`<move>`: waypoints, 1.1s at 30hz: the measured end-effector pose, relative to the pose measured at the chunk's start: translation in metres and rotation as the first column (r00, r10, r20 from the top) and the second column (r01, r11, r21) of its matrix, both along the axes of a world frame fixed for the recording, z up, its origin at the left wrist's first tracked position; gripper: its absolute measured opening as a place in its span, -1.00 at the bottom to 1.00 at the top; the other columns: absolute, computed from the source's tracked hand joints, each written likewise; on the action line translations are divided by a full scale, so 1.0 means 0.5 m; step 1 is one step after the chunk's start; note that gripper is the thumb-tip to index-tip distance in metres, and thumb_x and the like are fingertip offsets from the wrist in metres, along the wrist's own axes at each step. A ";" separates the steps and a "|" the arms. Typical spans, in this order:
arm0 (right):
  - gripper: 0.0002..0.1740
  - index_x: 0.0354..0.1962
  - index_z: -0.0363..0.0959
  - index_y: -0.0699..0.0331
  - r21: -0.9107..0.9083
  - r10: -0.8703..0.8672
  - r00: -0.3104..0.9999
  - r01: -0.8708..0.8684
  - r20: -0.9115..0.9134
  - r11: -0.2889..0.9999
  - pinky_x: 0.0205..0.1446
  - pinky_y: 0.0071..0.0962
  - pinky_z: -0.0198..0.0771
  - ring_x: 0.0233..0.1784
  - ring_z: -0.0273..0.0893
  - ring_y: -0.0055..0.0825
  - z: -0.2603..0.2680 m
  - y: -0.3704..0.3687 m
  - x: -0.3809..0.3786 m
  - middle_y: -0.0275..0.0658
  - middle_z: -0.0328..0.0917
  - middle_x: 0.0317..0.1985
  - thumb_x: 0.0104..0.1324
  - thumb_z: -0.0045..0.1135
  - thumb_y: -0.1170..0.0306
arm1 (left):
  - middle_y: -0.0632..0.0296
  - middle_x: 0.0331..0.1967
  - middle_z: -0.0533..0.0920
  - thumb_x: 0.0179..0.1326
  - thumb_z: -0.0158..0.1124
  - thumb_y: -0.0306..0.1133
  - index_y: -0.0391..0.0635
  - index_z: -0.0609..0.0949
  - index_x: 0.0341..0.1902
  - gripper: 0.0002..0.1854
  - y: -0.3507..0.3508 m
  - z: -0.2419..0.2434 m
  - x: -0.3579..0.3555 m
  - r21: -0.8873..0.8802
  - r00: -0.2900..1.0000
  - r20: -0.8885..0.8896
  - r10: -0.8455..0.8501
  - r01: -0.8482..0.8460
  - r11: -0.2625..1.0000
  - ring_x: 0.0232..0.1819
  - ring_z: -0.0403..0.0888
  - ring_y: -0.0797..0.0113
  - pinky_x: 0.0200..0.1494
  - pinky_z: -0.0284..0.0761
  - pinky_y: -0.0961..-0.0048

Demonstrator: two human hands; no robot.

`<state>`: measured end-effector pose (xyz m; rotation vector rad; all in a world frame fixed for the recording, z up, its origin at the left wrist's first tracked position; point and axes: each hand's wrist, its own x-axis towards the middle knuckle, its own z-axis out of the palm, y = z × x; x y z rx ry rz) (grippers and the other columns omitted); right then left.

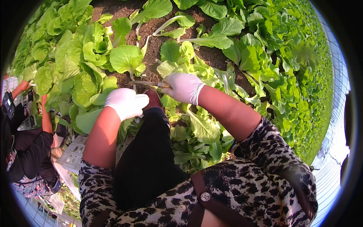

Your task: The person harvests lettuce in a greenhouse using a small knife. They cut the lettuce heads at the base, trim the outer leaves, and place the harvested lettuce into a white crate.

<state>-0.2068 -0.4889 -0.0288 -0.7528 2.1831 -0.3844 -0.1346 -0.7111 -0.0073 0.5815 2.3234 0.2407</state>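
My right hand point(181, 88), in a white glove, grips the handle point(164, 84) of a small knife. Its narrow, brownish blade point(143, 83) points left, low over the soil by the pale stem of a leafy green point(127, 60). Just below the blade is my left hand point(126, 102), also gloved in white, with its fingers held together and pointing right. Broad green leaves point(90, 117) lie under and beside that hand; whether it grips anything is hidden. Loose leafy greens point(202, 126) lie below my right hand.
My red shoe point(153, 99) stands on the soil between my hands. Dense leafy greens point(295, 73) grow to the right, lettuce-like plants point(71, 56) to the left. A white plastic crate point(72, 153) stands at lower left, near another person in dark clothing point(31, 159).
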 end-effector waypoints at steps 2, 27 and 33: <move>-0.55 -0.16 0.58 0.30 -0.018 -0.040 0.999 0.041 0.035 0.999 0.03 -0.14 0.48 -0.09 0.61 -0.02 -0.058 -0.057 -0.007 0.04 0.64 -0.21 0.31 0.12 0.04 | 0.11 -0.57 0.53 -0.07 0.23 -0.23 0.10 0.51 -0.37 -0.83 -0.015 0.007 -0.007 0.071 0.987 -0.146 0.068 -0.058 0.996 -0.41 0.59 -0.03 -0.41 0.46 0.01; -0.53 -0.23 0.58 0.32 -0.013 -0.312 0.949 0.312 -0.052 0.950 0.00 -0.14 0.50 -0.15 0.64 -0.01 -0.162 -0.243 -0.113 0.07 0.65 -0.26 0.37 0.01 0.03 | 0.51 0.21 0.53 0.19 0.12 -0.34 0.50 0.50 0.23 -0.48 -0.213 -0.150 -0.038 -0.350 0.782 -0.591 0.199 -0.471 0.810 -0.13 0.59 0.22 -0.15 0.57 0.20; -0.55 -0.16 0.59 0.30 -0.068 -0.256 0.966 0.254 -0.035 0.965 0.03 -0.15 0.49 -0.13 0.65 -0.04 -0.161 -0.303 -0.105 0.02 0.66 -0.24 0.37 -0.01 0.06 | 0.64 0.29 0.47 0.15 0.15 -0.33 0.41 0.58 0.14 -0.54 -0.233 -0.172 -0.040 -0.220 0.709 -0.677 0.198 -0.451 0.865 -0.13 0.58 0.22 -0.14 0.57 0.18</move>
